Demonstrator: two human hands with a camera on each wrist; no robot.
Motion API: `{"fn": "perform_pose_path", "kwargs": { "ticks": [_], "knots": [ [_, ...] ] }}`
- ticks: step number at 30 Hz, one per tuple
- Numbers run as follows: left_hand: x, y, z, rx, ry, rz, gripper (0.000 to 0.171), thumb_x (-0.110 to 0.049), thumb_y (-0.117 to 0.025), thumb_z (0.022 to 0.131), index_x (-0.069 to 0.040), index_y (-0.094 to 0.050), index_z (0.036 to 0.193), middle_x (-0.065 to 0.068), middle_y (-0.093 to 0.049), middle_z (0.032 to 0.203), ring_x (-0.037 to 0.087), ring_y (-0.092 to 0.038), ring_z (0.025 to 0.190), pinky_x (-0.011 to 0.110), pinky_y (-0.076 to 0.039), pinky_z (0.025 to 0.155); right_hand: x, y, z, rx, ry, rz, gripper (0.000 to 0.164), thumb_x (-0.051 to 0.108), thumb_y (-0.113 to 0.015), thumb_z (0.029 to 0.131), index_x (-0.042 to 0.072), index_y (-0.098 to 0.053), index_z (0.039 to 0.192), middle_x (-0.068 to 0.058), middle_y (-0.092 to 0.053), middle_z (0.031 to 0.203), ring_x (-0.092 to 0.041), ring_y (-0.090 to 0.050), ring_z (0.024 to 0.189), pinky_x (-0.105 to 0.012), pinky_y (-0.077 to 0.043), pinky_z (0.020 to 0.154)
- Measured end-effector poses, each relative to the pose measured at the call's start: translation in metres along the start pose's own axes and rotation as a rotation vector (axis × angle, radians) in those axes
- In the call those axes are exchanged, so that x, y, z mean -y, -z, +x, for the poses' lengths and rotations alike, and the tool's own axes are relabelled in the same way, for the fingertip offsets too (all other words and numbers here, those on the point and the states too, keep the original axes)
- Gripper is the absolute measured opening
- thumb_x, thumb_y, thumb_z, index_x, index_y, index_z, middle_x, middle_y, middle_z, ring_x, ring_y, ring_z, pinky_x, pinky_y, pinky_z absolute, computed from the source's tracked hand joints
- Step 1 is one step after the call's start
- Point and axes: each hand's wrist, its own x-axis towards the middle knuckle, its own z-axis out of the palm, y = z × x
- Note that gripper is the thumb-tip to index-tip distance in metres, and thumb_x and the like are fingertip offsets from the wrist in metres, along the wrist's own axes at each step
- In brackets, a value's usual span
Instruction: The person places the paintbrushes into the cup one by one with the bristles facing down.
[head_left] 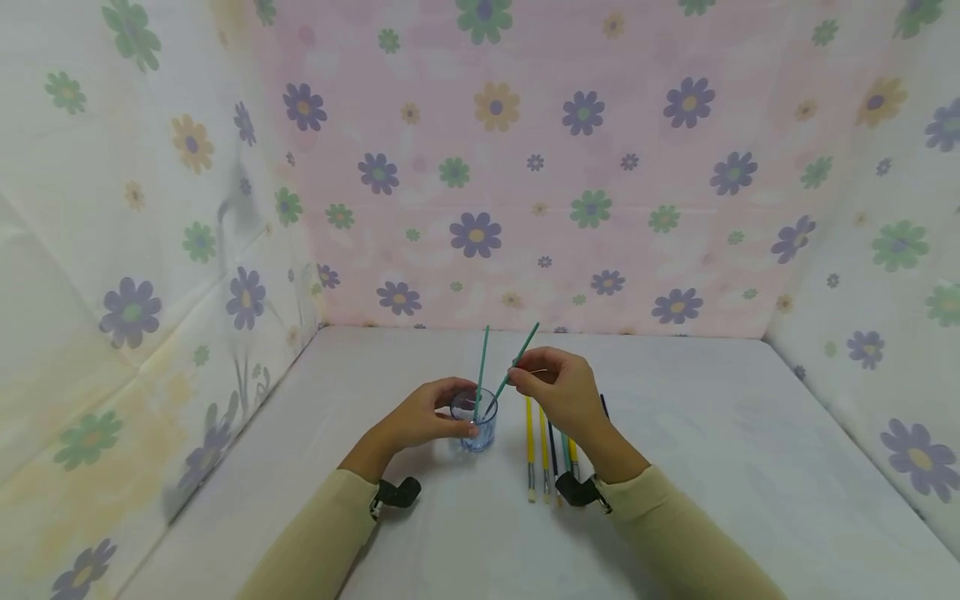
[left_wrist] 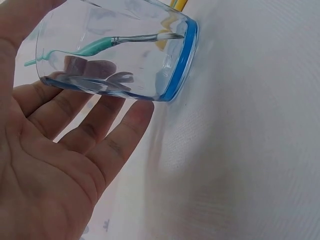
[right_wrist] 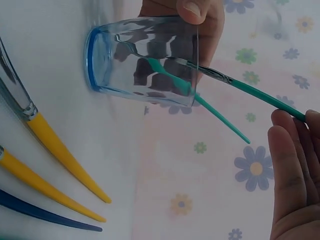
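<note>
A clear drinking glass with a blue base stands on the white table. My left hand holds it round the side, thumb near and fingers behind. One green paintbrush leans inside, bristles down; the left wrist view shows this green brush through the glass wall. Between thumb and fingertips, my right hand pinches a second green paintbrush by its handle. In the right wrist view this held brush slants with its bristle end just inside the glass mouth.
Right of the glass, several paintbrushes lie side by side, among them a yellow one and a dark blue one, partly hidden under my right hand and wrist. A flowered cloth hangs behind the table and along both sides.
</note>
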Motion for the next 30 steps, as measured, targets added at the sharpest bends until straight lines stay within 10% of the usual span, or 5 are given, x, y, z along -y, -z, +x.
{"fn": "perform_pose_path", "kwargs": {
  "ticks": [30],
  "knots": [
    [-0.001, 0.002, -0.002, -0.022, 0.013, 0.025, 0.075, -0.041, -0.091, 0.078, -0.023, -0.059, 0.144, -0.006, -0.068, 0.136, 0.018, -0.064, 0.128, 0.047, -0.049, 0.112, -0.019, -0.019, -0.003, 0.073, -0.099, -0.122, 0.01, 0.022, -0.076, 0.096, 0.017, -0.075, 0.104, 0.003, -0.077, 0.099, -0.026, -0.076, 0.09, -0.03, -0.063, 0.077]
  ]
}}
